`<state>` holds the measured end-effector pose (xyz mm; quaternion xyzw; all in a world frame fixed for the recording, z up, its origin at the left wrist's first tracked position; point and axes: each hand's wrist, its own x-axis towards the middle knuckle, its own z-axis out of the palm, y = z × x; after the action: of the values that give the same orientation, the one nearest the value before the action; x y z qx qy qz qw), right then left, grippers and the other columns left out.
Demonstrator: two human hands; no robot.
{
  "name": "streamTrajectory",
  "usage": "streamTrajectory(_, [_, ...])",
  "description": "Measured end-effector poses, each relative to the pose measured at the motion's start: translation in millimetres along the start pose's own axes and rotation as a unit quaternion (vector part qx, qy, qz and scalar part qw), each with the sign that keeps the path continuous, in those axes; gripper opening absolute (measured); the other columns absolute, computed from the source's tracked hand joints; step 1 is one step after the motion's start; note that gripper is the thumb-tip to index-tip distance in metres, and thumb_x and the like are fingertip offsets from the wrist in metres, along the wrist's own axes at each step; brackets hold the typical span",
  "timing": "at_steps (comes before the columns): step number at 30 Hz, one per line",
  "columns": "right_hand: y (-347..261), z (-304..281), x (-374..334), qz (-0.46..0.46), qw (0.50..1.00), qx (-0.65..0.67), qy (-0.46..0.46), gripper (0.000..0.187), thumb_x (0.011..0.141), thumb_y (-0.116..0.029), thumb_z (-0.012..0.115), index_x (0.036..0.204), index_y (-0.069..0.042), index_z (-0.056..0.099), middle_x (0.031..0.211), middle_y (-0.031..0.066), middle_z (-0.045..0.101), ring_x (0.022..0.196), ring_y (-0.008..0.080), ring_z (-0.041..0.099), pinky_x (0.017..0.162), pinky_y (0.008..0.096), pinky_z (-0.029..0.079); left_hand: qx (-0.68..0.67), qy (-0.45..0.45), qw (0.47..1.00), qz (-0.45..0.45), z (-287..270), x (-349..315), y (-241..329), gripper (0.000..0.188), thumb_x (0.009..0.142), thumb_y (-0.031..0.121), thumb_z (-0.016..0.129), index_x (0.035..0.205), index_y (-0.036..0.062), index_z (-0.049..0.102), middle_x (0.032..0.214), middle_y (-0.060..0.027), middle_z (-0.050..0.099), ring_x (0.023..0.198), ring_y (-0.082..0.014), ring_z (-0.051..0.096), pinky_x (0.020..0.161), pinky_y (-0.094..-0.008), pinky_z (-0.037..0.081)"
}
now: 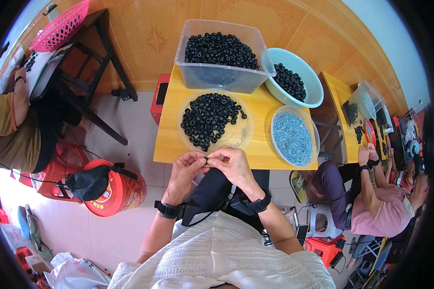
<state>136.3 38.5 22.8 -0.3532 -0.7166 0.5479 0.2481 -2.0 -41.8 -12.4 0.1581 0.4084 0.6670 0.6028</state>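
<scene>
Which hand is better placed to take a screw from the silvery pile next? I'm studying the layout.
Probably the right hand: the plate of silvery screws lies on its side, while the left hand sits nearer the plate of black rings.

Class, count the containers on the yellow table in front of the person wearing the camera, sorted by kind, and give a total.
Clear plastic bin: 1
Pale blue bowl: 1
Clear round dishes, one with black rings and one with silver screws: 2
Total: 4
</scene>
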Motion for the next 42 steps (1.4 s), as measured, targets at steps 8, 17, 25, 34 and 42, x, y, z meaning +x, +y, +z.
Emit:
streamTrajectory(8, [10,-13,-1,0.066,0.981,0.171,-0.062,0.007,0.078,-0.005,0.066,0.082,-0.002,0.063,0.067,-0.0020,0.059,0.060,0.0028,0.052,0.054,0.0168,0.042,-0.002,-0.085,0.996,-0.019,-5,-6,2,0.011,0.082,0.000,0.059,0.093,-0.0004,0.058,0.085,-0.0080,0.063,0.073,-0.0147,0.063,0.069,-0.0246,0.053])
streamTrajectory(17, [39,-63,50,-0.018,0.957,-0.239,0.165,0.011,0.070,0.000,0.058,0.079,0.001,0.065,0.072,0.0147,0.064,0.067,0.0289,0.063,0.064,0.0344,0.048,-0.096,-0.107,0.990,-0.007,-18,-4,1,0.012,0.083,0.000,0.058,0.095,0.0001,0.059,0.087,-0.0096,0.063,0.076,-0.0162,0.063,0.069,-0.0253,0.054])
streamTrajectory(25, [36,-49,90,-0.108,0.906,-0.391,0.124,0.014,0.067,0.001,0.057,0.080,0.001,0.063,0.085,0.0175,0.056,0.077,0.0362,0.058,0.069,0.0428,0.047,-0.112,-0.100,0.989,-0.002,-23,-2,-1,0.013,0.083,-0.001,0.058,0.096,-0.0002,0.059,0.087,-0.0094,0.063,0.077,-0.0165,0.064,0.070,-0.0255,0.055])
streamTrajectory(34, [36,-52,82,-0.109,0.922,-0.347,0.135,0.013,0.071,0.001,0.057,0.083,0.001,0.060,0.079,0.0151,0.058,0.073,0.0321,0.059,0.066,0.0373,0.048,-0.120,-0.076,0.990,0.017,-31,0,-1,0.012,0.084,0.000,0.057,0.095,0.0000,0.059,0.087,-0.0085,0.063,0.075,-0.0157,0.064,0.069,-0.0255,0.055])
streamTrajectory(42, [19,-44,48,0.013,0.981,0.164,0.104,0.008,0.077,0.002,0.055,0.085,0.002,0.058,0.072,0.0039,0.061,0.062,0.0097,0.058,0.060,0.0224,0.050,-0.117,-0.077,0.990,0.000,-24,1,3,0.012,0.085,0.001,0.056,0.097,0.0008,0.058,0.089,-0.0067,0.062,0.077,-0.0150,0.063,0.072,-0.0252,0.054])
